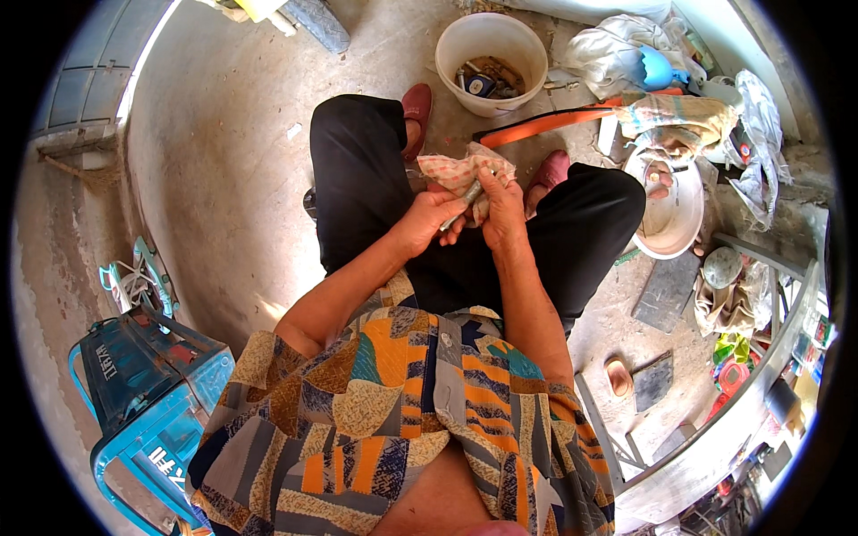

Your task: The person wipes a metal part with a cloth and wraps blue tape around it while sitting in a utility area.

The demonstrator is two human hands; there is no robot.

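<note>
Between my knees my left hand [431, 219] grips the lower part of a short silvery metal piece [461, 207], tube-like in shape, with its fingers curled under it. My right hand [500, 204] is closed on a pale cloth with red marks [447, 168] around the upper end of the metal piece. The cloth's loose part fans out to the left above my fingers. The far details of the piece are hidden by my fingers and the cloth.
A white bucket [492, 101] with metal bits stands beyond my feet, near an orange-and-black long object [527, 127]. To the right are a white basin [670, 230], sacks, dark slabs [665, 295] and clutter. A teal toolbox-like case [143, 420] sits at lower left.
</note>
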